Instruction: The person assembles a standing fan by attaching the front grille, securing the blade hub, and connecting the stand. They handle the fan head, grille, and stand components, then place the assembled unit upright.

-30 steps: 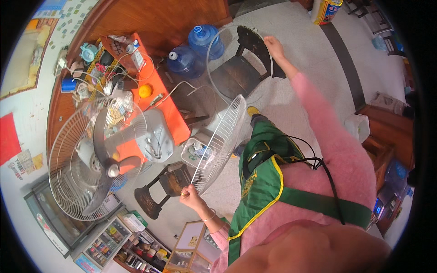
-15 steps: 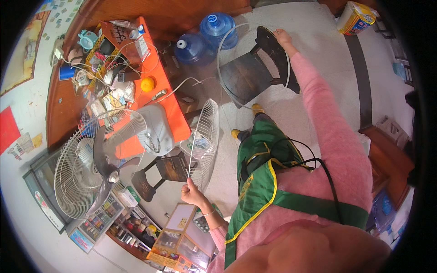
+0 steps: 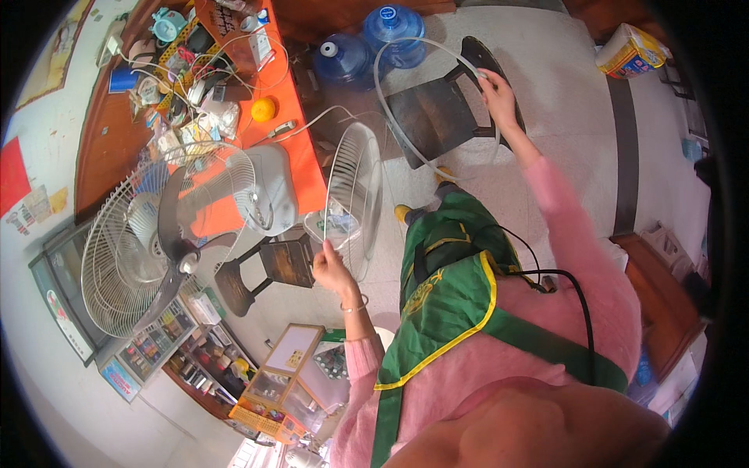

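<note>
My left hand [image 3: 334, 271] is closed on the rim of a round wire fan grille [image 3: 368, 168], held upright, nearly edge-on. Out to the far right, my right hand [image 3: 499, 100] grips a thin pale hoop [image 3: 378, 87] by its right side. The hoop hangs in front of a dark wooden chair [image 3: 431, 117]. To the left, an electric fan has its dark blades [image 3: 168, 214] exposed at the front, with the rear wire grille [image 3: 97, 261] behind them. A grey fan base [image 3: 273, 199] rests on the orange table.
The orange table [image 3: 300, 144] bears an orange fruit [image 3: 263, 109], cables and clutter. Two blue water jugs [image 3: 394, 35] stand beyond it. A small dark chair [image 3: 285, 261] is beside the table, a display case [image 3: 292, 355] at lower left, a yellow package [image 3: 630, 53] at far right.
The view has shifted a little. My left hand has raised the grille slightly, and my right hand has come nearer to me with the hoop still in it.
</note>
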A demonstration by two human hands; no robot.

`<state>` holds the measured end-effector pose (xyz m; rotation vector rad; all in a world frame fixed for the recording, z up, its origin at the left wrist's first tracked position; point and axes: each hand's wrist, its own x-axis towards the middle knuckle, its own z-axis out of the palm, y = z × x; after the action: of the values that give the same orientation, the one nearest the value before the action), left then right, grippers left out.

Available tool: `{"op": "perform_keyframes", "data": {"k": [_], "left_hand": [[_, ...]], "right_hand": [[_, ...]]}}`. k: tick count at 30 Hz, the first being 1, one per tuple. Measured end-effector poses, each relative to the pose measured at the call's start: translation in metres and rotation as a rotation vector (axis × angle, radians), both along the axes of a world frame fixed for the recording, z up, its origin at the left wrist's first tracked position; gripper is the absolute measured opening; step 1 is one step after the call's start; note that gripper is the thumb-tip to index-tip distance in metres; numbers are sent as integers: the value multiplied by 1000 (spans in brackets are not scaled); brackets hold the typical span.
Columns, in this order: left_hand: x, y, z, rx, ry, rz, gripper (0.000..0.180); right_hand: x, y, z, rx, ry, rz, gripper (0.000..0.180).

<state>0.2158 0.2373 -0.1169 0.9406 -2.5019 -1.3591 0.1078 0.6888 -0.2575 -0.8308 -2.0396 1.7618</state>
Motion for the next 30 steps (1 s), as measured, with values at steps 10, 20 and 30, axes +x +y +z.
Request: {"op": "perform_keyframes", "data": {"k": [10, 20, 30], "left_hand": [[-63, 90, -32, -554, -122, -432, 46], [-95, 205, -42, -708, 85, -1106, 42], [-109, 295, -40, -747, 239, -1622, 38]], "right_hand": [[147, 14, 196, -34, -131, -125, 32], [288, 59, 322, 94, -285, -225, 35], [403, 54, 373, 121, -308, -386, 34]]}}
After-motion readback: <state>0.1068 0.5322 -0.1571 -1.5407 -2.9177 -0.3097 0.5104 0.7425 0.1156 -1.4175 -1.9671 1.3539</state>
